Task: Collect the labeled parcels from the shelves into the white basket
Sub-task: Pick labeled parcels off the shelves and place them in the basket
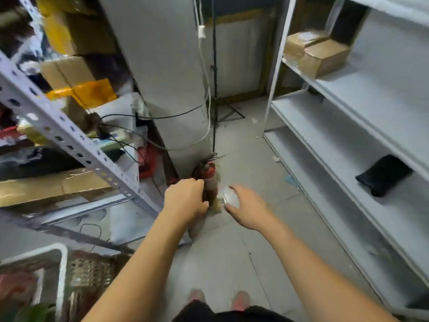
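Note:
My left hand (pixel 185 198) is stretched forward with its fingers curled under, back to the camera, and nothing shows in it. It hangs just in front of a red fire extinguisher (pixel 207 175). My right hand (pixel 248 206) reaches out beside it, thumb and forefinger around a small shiny white packet (pixel 229 196). The white basket (pixel 62 266) shows its rim at the bottom left, with dark and red things inside. Two cardboard parcels (pixel 321 58) sit on the right shelf (pixel 348 105), and a black pouch (pixel 383 175) lies lower down.
A left rack (pixel 58 133) holds cardboard boxes (pixel 67 70), a yellow-taped parcel (pixel 92 91) and tangled cables. A grey pillar (pixel 167 66) stands ahead with a tripod stand (pixel 214 89) behind it. A woven crate (pixel 90 273) sits beside the basket. Grey floor runs between the shelves.

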